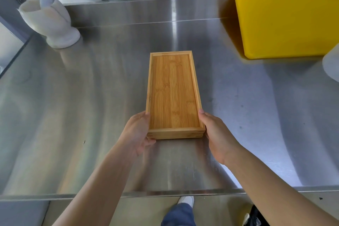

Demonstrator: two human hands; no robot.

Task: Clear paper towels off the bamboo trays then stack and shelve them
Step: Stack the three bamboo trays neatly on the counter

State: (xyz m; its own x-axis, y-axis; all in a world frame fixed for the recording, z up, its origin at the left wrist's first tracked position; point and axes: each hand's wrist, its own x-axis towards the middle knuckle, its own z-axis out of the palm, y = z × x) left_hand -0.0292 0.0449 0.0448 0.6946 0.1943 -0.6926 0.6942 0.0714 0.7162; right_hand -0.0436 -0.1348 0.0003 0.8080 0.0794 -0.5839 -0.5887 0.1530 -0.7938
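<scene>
Commercial kitchen, stainless steel counter (73, 115), yellow cutting board (286, 14), stone mortar (49, 22)

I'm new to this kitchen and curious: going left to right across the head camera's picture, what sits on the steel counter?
White mortar with pestle → left hand → stacked bamboo trays → right hand → yellow cutting board, all on the steel counter.

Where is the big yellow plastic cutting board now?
In the head view, the big yellow plastic cutting board is at the far right of the steel counter, leaning against the back wall, beyond the stacked bamboo trays.
</scene>
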